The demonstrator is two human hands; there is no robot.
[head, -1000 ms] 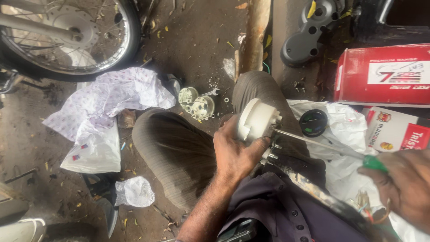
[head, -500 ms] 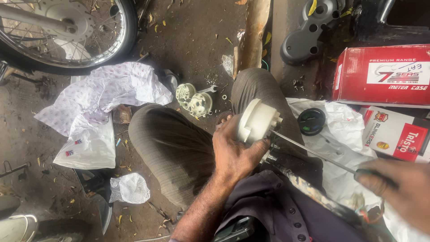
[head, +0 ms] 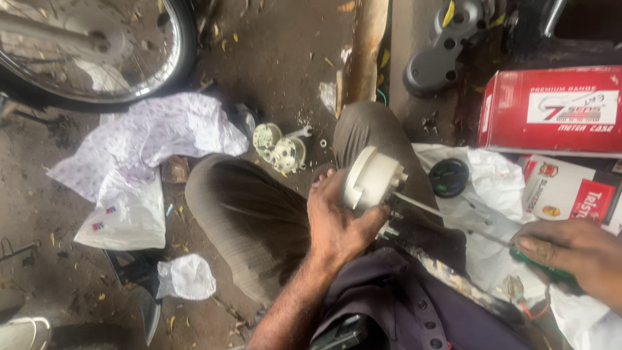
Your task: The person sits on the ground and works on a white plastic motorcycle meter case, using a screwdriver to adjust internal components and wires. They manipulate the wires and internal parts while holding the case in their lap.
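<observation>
Screwdriver [head: 453, 221] barely shifted, shaft slanting up-left into white housing [head: 370, 178], gripped by left hand [head: 337, 223], right hand [head: 570, 256] clenching handle

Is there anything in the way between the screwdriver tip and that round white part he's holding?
Nothing visible. The left hand grips the round white part, and the screwdriver in the right hand runs straight to its side.

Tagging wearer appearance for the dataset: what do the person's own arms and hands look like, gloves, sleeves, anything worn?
Both hands are bare, no gloves. The left hand shows no ring or watch, and its forearm is uncovered as far as the frame shows, no sleeve in view. The right hand is cut off at the frame edge, so its wrist and any sleeve cannot be seen. A dark purple buttoned shirt covers the torso.
</observation>
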